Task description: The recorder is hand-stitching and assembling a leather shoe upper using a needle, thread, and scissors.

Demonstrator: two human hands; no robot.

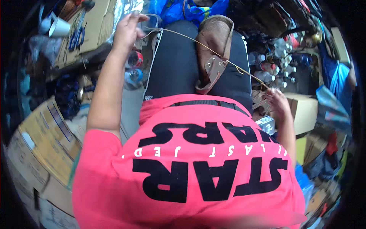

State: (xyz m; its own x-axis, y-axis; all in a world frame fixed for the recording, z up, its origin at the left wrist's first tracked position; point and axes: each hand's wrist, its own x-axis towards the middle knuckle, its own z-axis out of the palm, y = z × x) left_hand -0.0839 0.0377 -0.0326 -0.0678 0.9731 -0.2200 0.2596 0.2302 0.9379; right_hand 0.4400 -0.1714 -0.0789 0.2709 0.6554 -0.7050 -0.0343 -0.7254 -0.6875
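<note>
A brown leather shoe upper (214,40) lies lengthwise over my thighs, its eyelet flap toward my waist. Tan thread (183,35) is drawn out to both sides of it, crossing the leather near its right edge; I cannot tell exactly where it goes through. My left hand (129,32), raised beyond my left knee, has its fingers closed on one end, with a loose loop beside the fingertips. Out past my right thigh, my right hand (279,102) is slightly blurred, its fingers pinched on the other end. A short thread tail (239,70) curls next to the upper.
Blue-handled scissors (77,38) rest on cardboard at the far left, near a white cup (60,28). Several plastic bottles (280,51) stand right of my legs. A cardboard box (303,112) sits beside my right hand. Blue plastic bags (207,10) lie beyond my knees.
</note>
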